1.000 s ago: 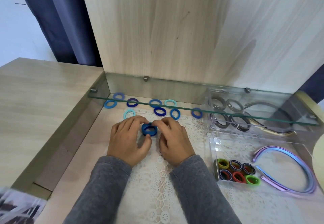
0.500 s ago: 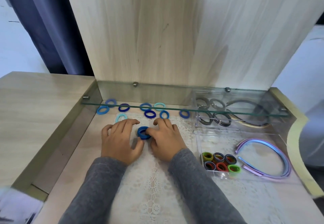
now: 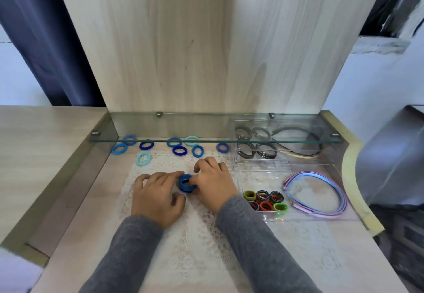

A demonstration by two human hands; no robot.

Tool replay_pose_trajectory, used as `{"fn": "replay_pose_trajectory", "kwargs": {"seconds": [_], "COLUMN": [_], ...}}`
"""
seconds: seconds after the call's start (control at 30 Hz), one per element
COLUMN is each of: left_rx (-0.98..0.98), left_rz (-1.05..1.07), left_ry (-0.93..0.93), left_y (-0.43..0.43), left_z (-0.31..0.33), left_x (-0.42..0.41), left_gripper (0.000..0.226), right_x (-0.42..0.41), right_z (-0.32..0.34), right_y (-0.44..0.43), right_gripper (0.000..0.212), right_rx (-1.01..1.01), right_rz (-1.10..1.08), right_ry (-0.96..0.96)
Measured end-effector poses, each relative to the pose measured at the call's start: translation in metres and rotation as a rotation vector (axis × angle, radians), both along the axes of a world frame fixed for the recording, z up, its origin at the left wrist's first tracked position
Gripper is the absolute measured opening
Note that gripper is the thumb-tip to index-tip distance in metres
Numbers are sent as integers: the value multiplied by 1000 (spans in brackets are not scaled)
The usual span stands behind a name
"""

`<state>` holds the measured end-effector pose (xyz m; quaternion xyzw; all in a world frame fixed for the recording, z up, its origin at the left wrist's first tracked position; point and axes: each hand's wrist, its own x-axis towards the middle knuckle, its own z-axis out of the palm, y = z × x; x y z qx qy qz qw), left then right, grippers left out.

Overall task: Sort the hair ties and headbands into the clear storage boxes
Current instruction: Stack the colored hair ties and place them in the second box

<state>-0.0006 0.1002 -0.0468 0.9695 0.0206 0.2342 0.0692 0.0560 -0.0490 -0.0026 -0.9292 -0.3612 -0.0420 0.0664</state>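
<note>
We see left hand (image 3: 158, 197) and right hand (image 3: 214, 186) palm-down over the lace mat (image 3: 195, 249), fingers curled, both pinching 1 blue hair tie stack (image 3: 186, 184) between them.

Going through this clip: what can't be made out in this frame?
- Head view: how many rings are in the stack of blue hair ties; fingers of the left hand and right hand cover its sides.
- Head view: the count of headbands in the far box; the glass shelf lies over it.
- Head view: the grey object at the right; blurred and cut off by the edge.
</note>
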Motion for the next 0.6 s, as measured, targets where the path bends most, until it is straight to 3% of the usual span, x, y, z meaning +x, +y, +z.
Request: {"fn": "replay_pose_trajectory", "kwargs": {"seconds": [0.27,0.6], "left_rx": [-133,-251], "left_rz": [25,-82], "left_ry": [123,12], "left_y": [-22,-75], "left_z": [13,41], "left_x": [-5,20], "left_gripper": [47,45], "right_x": [-6,6], "right_z": [15,59], "right_y": [-17,-78], "right_gripper": [27,24], "right_rx": [-30,-81], "right_rz": [20,-59], "right_ry": [-77,-52]}}
